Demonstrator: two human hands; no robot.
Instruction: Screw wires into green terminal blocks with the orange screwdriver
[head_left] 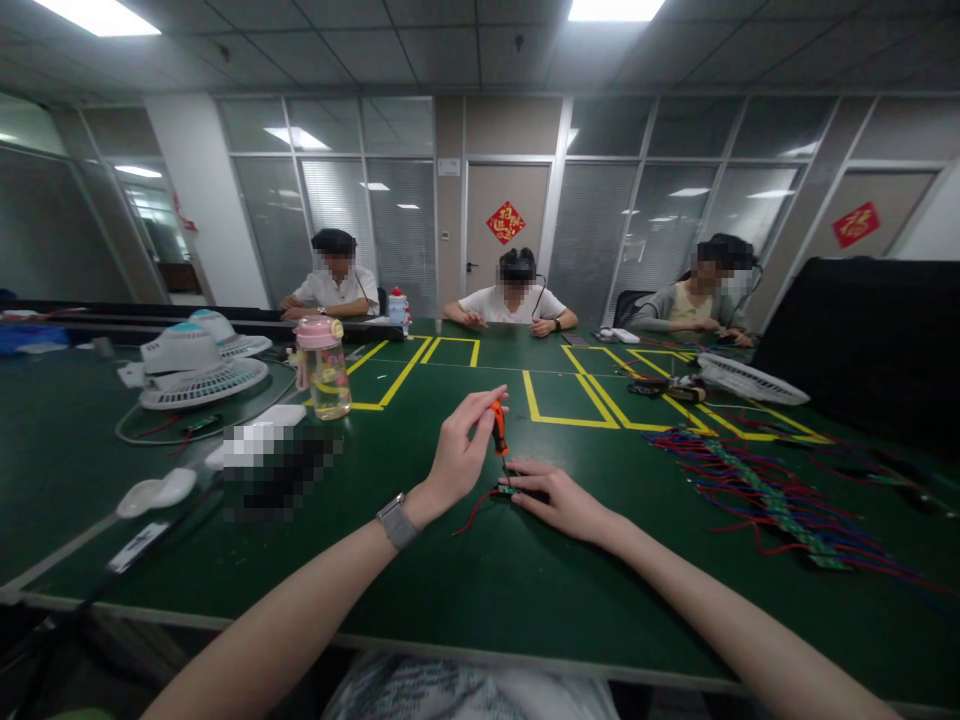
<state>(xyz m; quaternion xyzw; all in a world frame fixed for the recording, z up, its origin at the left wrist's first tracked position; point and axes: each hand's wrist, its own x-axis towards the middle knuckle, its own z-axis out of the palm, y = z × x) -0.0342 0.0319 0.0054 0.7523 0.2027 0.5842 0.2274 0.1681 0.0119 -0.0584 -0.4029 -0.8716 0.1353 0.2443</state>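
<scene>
A screwdriver [499,432] with an orange and black handle stands nearly upright in my left hand [459,448], its fingers and thumb closed on the handle. The tip points down at a small green circuit board [507,490] on the table. My right hand [559,500] lies low on the tabletop, its fingertips steadying the board around the screwdriver's tip. From the board a red wire [471,514] trails to the left. Fingers partly cover the board, so its details and the exact contact of the tip are hidden.
On the right lies a long row of circuit boards [780,505] with red and blue wires. A pink-lidded bottle [330,375], white fans [202,380] and a white case [176,488] stand left. Yellow tape [570,422] marks the green table [420,600]. Several people sit opposite.
</scene>
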